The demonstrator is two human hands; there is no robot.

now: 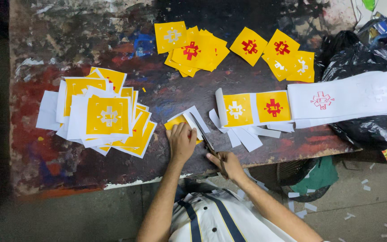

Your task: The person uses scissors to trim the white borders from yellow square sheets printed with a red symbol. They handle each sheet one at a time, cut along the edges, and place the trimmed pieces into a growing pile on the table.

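Paint-stained worktable [68, 170] carries heaps of yellow printed squares [106, 116] and a long uncut strip [292, 105]. At its near edge the left hand [181, 142] presses flat on one yellow sticker [175, 122] — while the right hand [230, 165], clenched on scissors [204, 136], angles the blades up-left along the sticker's right side.

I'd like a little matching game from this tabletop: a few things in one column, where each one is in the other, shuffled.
Things:
1. scissors
2. black plastic bag
3. stack of white-bordered yellow stickers
4. long printed strip

Places:
A. far left of the table
B. in the right hand
C. right half of the table, its end resting on the bag
D. off the table's right end

Pairs: 1-B, 2-D, 3-A, 4-C
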